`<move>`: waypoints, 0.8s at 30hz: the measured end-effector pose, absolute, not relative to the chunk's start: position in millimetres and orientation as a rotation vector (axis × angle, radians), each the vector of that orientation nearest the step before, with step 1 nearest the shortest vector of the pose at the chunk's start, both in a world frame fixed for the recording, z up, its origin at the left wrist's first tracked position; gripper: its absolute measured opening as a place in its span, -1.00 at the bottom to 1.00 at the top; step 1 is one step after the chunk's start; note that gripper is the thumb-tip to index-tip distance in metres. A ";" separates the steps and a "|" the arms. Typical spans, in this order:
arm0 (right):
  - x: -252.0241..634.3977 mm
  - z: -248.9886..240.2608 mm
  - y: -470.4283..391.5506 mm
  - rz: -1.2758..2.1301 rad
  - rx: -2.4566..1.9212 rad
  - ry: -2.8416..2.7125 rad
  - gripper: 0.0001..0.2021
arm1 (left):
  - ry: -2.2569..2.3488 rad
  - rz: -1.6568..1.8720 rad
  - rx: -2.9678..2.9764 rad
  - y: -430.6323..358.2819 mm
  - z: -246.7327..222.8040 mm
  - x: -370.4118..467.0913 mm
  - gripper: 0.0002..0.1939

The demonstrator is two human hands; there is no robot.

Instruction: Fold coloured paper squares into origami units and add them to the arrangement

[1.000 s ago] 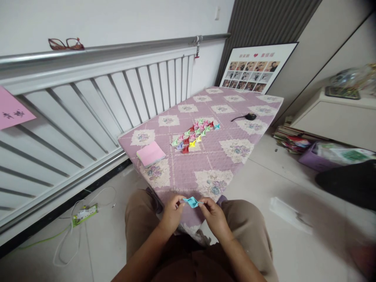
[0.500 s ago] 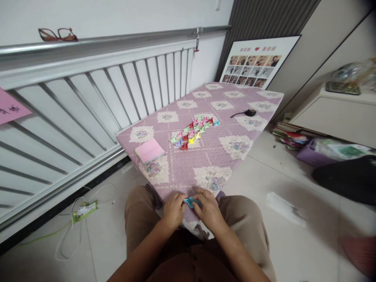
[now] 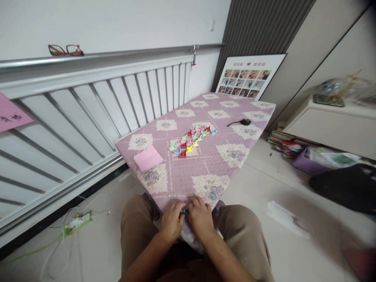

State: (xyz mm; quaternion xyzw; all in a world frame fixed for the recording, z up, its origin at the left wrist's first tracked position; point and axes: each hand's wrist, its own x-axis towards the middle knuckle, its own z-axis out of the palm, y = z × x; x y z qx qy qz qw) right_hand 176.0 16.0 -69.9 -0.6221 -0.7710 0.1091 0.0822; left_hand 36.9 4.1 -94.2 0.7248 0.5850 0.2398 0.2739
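Over the table's near corner, my left hand (image 3: 172,221) has its fingers closed on a small blue folded paper (image 3: 186,211). From the other side my right hand (image 3: 200,217) grips the same paper and covers most of it. Farther up the table, small folded paper pieces (image 3: 189,149) in red, green, pink, yellow and blue lie in slanted rows. To their left rests a stack of square paper (image 3: 148,158) with a pink sheet on top.
The table (image 3: 188,176) has a purple flowered cloth. A black object with a thin tail (image 3: 245,122) lies toward its right edge. Glasses (image 3: 66,50) sit on the rail above the white radiator (image 3: 152,92). A power strip (image 3: 78,224) is on the floor at left.
The hands have drawn closer together over the blue paper, which is now mostly hidden. The right fingers have moved left. The camera view has tilted up slightly.
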 end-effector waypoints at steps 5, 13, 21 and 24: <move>184.2 -67.9 14.7 0.366 -1.805 -2.252 -0.78 | 1.488 0.643 2.038 6.2 -99.4 36.1 -0.76; 232.0 -80.7 39.2 0.537 -1.519 -1.763 -0.86 | 1.516 0.680 1.980 13.6 -102.6 41.1 -0.77; 266.8 -104.7 65.0 0.411 -1.568 -1.700 -0.87 | 1.570 0.507 2.154 20.8 -101.3 46.2 -0.75; 267.2 -102.5 87.6 0.313 -1.743 -1.799 -0.85 | 1.571 0.432 2.213 19.4 -101.5 47.4 -0.73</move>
